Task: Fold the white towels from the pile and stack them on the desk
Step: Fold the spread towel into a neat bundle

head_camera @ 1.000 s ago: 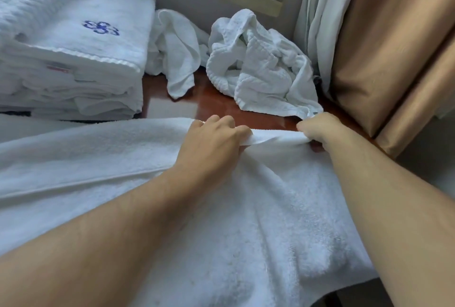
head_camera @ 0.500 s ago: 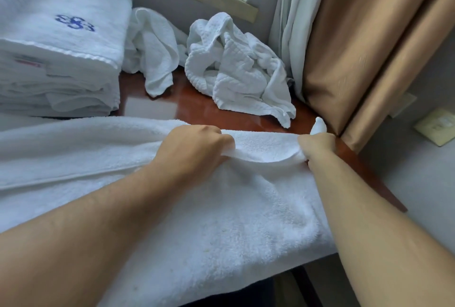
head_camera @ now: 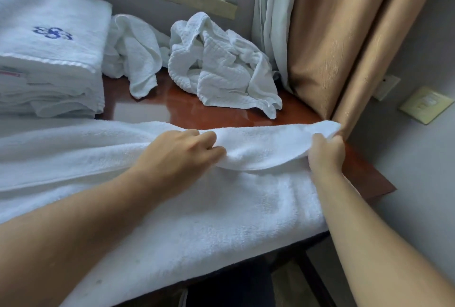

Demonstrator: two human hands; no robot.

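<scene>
A big white towel (head_camera: 209,213) lies spread across the near edge of the table (head_camera: 187,107), its front hanging over the side. Both hands work its far hem. The left hand (head_camera: 182,151) has its fingers curled down onto the cloth near the middle of that hem, gripping a fold of it. The right hand (head_camera: 326,150) pinches the hem's end close to the table's right edge, next to the tan curtain (head_camera: 344,43). Between them the edge is lifted into a soft roll, likely held taut so it can be carried over straight for a fold.

Beyond the towel, bare red-brown tabletop shows. Toward the far right corner sits the pile (head_camera: 221,70) of crumpled, waffle-textured towels, with a second rumpled towel (head_camera: 133,55) just left of it; both wait unfolded. At the far left rises the stack (head_camera: 49,60) of folded towels, edges squared, placed clear of the working space. Its top towel bears a blue embroidered monogram (head_camera: 53,33), looping letters I cannot read. A small tag on the stack's side is too blurred to make out.
</scene>
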